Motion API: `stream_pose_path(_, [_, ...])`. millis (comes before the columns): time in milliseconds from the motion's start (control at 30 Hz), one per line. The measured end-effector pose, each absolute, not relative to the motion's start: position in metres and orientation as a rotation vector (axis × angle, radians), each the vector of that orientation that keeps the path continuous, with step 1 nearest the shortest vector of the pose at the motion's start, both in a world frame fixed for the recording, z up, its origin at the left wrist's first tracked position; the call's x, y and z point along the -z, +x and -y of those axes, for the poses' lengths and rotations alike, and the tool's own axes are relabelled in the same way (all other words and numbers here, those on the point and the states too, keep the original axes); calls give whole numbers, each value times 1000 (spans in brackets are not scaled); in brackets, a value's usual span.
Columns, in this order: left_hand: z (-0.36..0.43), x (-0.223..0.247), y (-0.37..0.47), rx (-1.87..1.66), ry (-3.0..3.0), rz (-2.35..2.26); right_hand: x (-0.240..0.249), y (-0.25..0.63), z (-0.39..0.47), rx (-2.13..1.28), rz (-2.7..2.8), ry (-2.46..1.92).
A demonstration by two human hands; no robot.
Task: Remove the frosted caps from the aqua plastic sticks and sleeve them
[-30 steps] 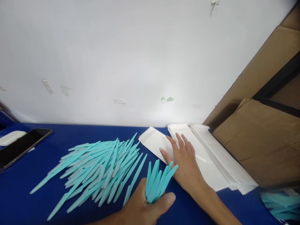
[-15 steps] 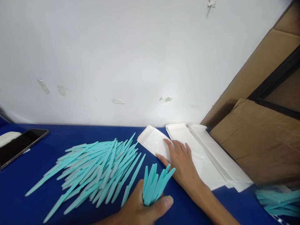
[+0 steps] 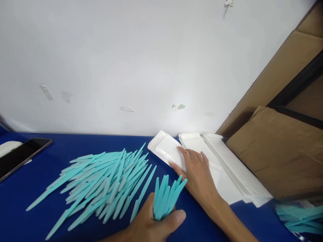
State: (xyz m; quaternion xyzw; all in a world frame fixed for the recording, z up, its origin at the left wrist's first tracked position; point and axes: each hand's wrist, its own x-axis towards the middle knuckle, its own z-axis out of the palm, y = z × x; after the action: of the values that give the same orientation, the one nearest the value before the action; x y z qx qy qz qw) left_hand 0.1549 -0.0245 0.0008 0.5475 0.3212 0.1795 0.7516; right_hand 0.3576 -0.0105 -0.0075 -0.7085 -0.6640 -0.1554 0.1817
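My left hand (image 3: pixel 153 222) is closed around an upright bundle of turquoise eyebrow razors (image 3: pixel 165 198), their slim tips pointing up and away. To its left, a loose pile of the same razors (image 3: pixel 106 185) is spread on the blue table. My right hand (image 3: pixel 195 168) grips the near end of a small white plastic pouch (image 3: pixel 166 148), thumb on one side and fingers on the other. The pouch bulges and has a shiny, bubbly surface. Partly under that hand and forearm lie larger flat white pouches (image 3: pixel 224 161).
A phone (image 3: pixel 22 158) and a white rounded object (image 3: pixel 8 148) lie at the left. Cardboard boxes (image 3: pixel 277 151) stand along the right side. More turquoise razors (image 3: pixel 300 216) show at the lower right. A white wall (image 3: pixel 151 67) rises behind the blue table (image 3: pixel 22 223).
The small white pouch has bent and bulged upward under my right hand, its far end lifting slightly. My left hand and its bundle have barely moved.
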Motion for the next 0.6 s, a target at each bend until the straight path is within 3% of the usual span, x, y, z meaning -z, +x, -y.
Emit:
stream_pose_path(333, [18, -32, 160, -599, 1071, -640, -7, 358, 11, 517, 1823, -1722])
stream_pose_path(600, [-51, -109, 128, -1406, 1014, -679, -14, 347, 20, 509, 2003, -1366])
